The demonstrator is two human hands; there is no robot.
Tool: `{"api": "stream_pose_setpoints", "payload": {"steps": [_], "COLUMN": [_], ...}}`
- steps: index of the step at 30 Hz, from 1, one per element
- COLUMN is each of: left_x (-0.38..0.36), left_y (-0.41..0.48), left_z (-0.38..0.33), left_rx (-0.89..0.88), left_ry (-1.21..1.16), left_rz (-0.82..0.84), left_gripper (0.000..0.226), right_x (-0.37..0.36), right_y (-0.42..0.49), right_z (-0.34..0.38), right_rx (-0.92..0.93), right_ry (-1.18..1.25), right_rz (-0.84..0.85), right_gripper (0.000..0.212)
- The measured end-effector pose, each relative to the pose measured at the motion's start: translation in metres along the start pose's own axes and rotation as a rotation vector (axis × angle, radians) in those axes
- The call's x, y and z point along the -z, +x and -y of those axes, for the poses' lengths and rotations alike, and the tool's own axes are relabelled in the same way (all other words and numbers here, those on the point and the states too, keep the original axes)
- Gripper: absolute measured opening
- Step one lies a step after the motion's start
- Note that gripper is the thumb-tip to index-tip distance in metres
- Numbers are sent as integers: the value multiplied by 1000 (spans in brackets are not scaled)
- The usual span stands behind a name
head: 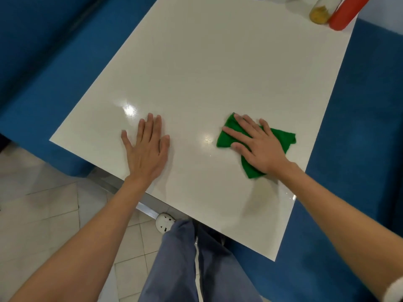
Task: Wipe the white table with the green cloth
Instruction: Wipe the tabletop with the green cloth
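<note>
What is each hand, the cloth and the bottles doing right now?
Left hand: flat on the table, palm down, empty.
Right hand: fingers spread, pressing on the cloth.
Crumpled green cloth: lying on the table under the right hand.
Glossy white table: shiny, with light glare.
Red plastic bottle: standing at the far corner.
Clear bottle with yellow contents: beside it.

An eatery is suggested by blue booth seats [32, 62] flanking the white table [207, 62] and condiment bottles [340, 12] at upper right.

Right hand [259, 144] flat on green cloth [226, 138]; left hand [148, 149] flat on white table [207, 73].
</note>
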State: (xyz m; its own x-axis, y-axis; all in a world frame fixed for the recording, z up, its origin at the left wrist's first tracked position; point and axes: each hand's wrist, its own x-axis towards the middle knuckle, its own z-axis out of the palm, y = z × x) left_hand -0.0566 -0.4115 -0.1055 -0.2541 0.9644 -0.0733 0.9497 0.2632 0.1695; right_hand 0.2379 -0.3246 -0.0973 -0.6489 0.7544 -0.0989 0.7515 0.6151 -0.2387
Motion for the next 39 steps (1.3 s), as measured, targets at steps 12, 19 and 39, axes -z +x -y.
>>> {"api": "stream_pose_setpoints", "payload": {"steps": [12, 19, 39], "left_x": [-2, 11, 7], "left_y": [-4, -1, -2], "left_z": [9, 23, 38], "left_rx": [36, 105, 109], "left_ry": [-50, -286, -254], "left_rz": [-2, -99, -124], "left_gripper": [53, 51, 50], "right_x": [-12, -51, -40], "right_y": [97, 15, 83], "right_z": [75, 170, 161], "right_rx": [-375, 46, -141], "right_ry": [39, 15, 33], "right_rz": [-106, -73, -138], "right_gripper": [51, 51, 53]}}
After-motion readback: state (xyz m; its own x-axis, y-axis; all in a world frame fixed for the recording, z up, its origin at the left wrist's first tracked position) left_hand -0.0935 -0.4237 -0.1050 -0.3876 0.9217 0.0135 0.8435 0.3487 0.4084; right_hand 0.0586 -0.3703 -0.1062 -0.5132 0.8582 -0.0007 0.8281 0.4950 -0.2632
